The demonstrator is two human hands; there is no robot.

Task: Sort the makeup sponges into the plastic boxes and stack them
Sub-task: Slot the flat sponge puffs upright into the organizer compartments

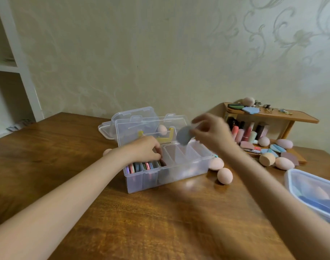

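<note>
**Two hands at the divided box, sorting partly done**

Largest first: we note the wooden table [85,166] filling the lower frame, with a small wooden shelf [269,117] at right of centre against the wall.

At frame centre stands the clear divided box [166,173], lid [141,128] raised behind it. Its left compartments hold flat round sponges [141,166] packed on edge; the middle and right compartments look empty or nearly so. A second clear box [310,186] sits at the lower right edge, with peach and blue shapes inside, blurred.

Left hand [143,151]: fingers curled down into the left compartments, pressing or gripping the packed sponges there; which of the two we cannot tell. Right hand [209,134], motion-blurred: fingertips pinch a grey round sponge [183,136] held in the air above the box's right compartments.

Judgement on progress: perhaps under half done. Unsorted still: two egg sponges [221,170] just beside the box's right end, more egg and wedge sponges [278,158] at the shelf foot, a few on the shelf top. No box is closed; stacking not yet begun.

Writing, brands, labels: none legible anywhere in frame.
</note>
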